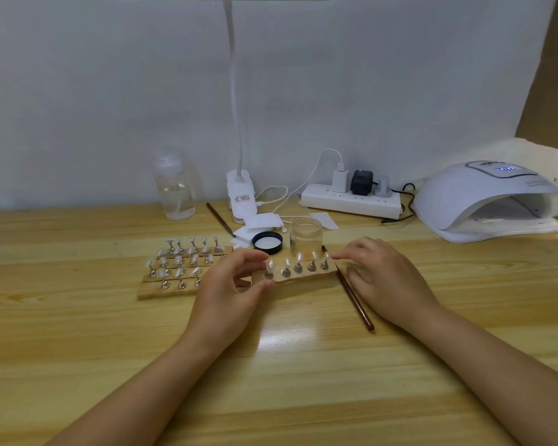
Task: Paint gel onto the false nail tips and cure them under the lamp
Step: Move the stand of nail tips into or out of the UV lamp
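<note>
A wooden strip (pixel 303 278) carries several clear false nail tips (pixel 298 262) on small metal stands. My left hand (pixel 232 284) pinches the strip's left end between thumb and fingers. My right hand (pixel 380 275) holds the right end with curled fingertips. A brown brush (pixel 355 297) lies on the table under my right hand. An open clear gel jar (pixel 306 235) stands just behind the strip, its black lid (pixel 268 242) beside it. The white curing lamp (pixel 487 201) sits at the far right with its display lit.
More strips with nail tips (pixel 181 265) lie to the left. Behind stand a clear bottle (pixel 174 185), a clip desk lamp (pixel 240 194), white pads (pixel 258 223), a second brush (pixel 219 218) and a power strip (pixel 348 201) with cables. The wooden table (pixel 271 365) stretches toward me.
</note>
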{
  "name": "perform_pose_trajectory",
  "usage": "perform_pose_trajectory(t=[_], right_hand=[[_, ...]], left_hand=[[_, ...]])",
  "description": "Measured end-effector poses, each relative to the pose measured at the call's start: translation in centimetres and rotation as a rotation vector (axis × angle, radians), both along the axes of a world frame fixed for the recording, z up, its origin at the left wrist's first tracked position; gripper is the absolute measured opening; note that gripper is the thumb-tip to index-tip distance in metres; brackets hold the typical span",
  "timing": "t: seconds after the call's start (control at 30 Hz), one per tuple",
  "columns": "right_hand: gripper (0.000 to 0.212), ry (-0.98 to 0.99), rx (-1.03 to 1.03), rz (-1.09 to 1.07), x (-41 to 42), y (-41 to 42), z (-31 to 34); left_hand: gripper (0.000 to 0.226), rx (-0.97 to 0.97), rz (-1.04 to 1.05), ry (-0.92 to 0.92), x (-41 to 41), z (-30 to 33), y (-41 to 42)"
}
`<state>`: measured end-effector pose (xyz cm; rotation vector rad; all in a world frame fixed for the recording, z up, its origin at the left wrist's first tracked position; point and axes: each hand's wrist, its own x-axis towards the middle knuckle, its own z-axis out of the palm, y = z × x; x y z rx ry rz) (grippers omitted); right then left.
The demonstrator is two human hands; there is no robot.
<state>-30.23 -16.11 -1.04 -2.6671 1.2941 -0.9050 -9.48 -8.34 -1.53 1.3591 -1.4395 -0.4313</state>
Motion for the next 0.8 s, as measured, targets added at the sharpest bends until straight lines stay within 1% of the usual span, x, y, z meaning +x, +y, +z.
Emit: perform_pose_trajectory(t=[0.07,0.17,0.3,0.37,0.43,0.5,0.57,0.63,0.7,0.8], right_hand=[[0.029,-0.035,0.032,-0.006,0.0,0.0,0.0],[0.022,-0.191,0.164,0.002,0.2,0.0,0.5],[0.012,-0.398,0.527,0.057,-0.1,-0.2,1.8],[0.005,-0.450,0.696,0.078,-0.8,-0.4,2.7],[0.013,-0.490,0.878,0.092,-1.9,-0.9,3.6],[0.025,-0.574,1.035,0.078,-3.4,-1.6,4.6],[0.034,-0.658,1.097,0.019,-5.4,-2.3,5.4],[0.035,-0.738,1.091,-0.068,-8.0,-3.0,6.0],[0.031,-0.811,1.062,-0.150,-11.0,-3.4,6.4],[0.020,-1.002,1.024,-0.228,-15.3,-3.8,6.6]], left_hand=[[0.040,-0.011,0.000,-0.006,0.0,0.0,0.0],[0.039,-0.033,-0.002,-0.011,-0.1,0.0,0.1],[0.041,-0.100,-0.002,-0.045,-0.6,0.3,0.4],[0.044,-0.131,-0.003,-0.061,-1.0,0.7,0.6],[0.045,-0.142,-0.012,-0.035,-1.7,1.3,0.5],[0.045,-0.119,-0.042,0.024,-3.1,2.3,-0.3],[0.042,-0.063,-0.092,0.078,-5.4,3.3,-1.7],[0.037,-0.022,-0.147,0.091,-8.5,4.1,-3.4],[0.035,-0.014,-0.192,0.096,-11.9,4.4,-5.2],[0.035,0.009,-0.235,0.160,-17.2,4.2,-7.8]])
